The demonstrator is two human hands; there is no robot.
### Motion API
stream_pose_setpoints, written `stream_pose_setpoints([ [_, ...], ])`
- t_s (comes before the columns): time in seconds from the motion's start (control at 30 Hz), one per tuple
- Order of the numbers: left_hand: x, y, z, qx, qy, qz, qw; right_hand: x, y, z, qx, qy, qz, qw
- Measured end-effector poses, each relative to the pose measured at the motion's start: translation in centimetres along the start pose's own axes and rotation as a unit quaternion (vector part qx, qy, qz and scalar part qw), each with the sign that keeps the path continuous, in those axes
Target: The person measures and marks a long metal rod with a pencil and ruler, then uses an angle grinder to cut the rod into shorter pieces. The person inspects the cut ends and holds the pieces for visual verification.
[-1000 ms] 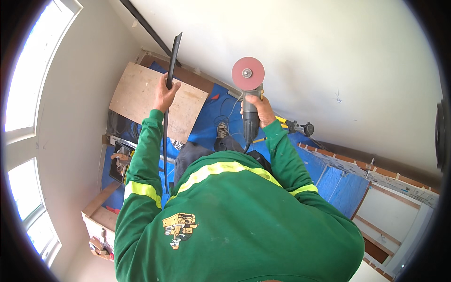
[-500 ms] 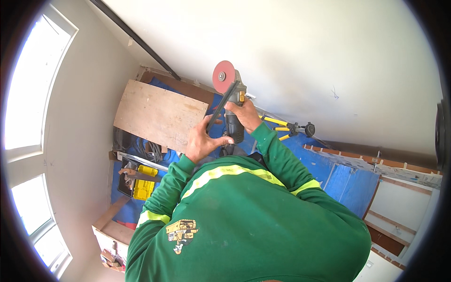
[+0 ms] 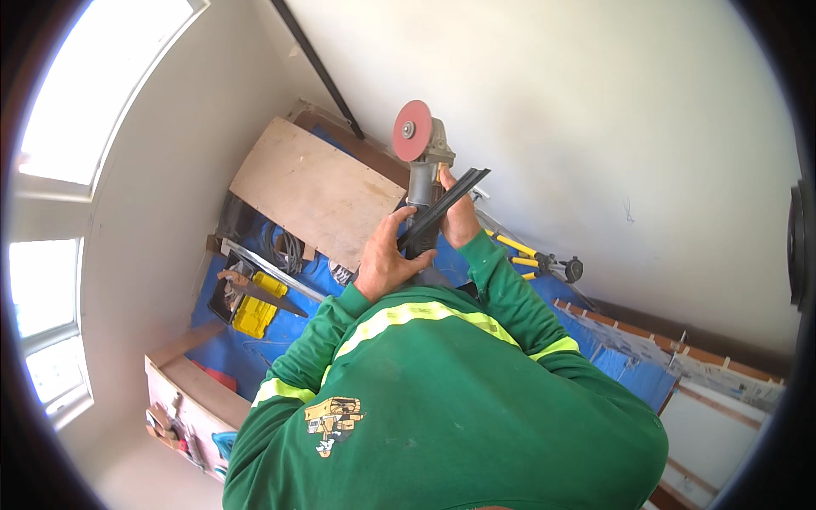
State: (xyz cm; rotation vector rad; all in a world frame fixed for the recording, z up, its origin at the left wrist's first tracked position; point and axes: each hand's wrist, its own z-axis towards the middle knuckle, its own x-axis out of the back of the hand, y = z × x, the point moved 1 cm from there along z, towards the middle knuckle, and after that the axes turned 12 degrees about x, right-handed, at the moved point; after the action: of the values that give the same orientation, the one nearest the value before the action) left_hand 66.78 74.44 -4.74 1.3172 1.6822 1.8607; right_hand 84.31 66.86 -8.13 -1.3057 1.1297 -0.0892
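In front of me an angle grinder points upward with a red disc at its top. My right hand is closed round the grinder's body, with the thumb near its yellowish part. My left hand is closed on a black profiled strip, which crosses the grinder diagonally, its end up to the right below the disc. The fingers of my left hand are beside the lower body of the grinder, and I cannot tell if they also press on it. Part of the strip is hidden by my hands.
A plywood board lies on blue floor covering. A yellow-lidded toolbox, coiled cable and long metal bar are at left. A yellow tripod stands right by the white wall. Wooden furniture is lower left.
My left hand has moved from holding the strip upright at the left to beside the grinder, with the strip slanting across it. The grinder has shifted left, and the strip's top now points right.
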Motion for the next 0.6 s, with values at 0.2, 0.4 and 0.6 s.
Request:
stream_pose_setpoints([
  [0.2,1.1,-0.2,-1.1,0.049,0.008,-0.024,0.998,-0.3,1.3,1.0,-0.006,-0.092,-0.082,0.992],
  [0.4,1.8,-1.5,-1.1,0.119,0.002,-0.005,0.993,-2.7,3.7,2.2,-0.010,-0.101,-0.193,0.976],
  [0.6,5.0,-3.8,-2.1,0.090,0.063,-0.052,0.993,-0.9,9.1,4.7,-0.211,-0.053,-0.204,0.954],
])
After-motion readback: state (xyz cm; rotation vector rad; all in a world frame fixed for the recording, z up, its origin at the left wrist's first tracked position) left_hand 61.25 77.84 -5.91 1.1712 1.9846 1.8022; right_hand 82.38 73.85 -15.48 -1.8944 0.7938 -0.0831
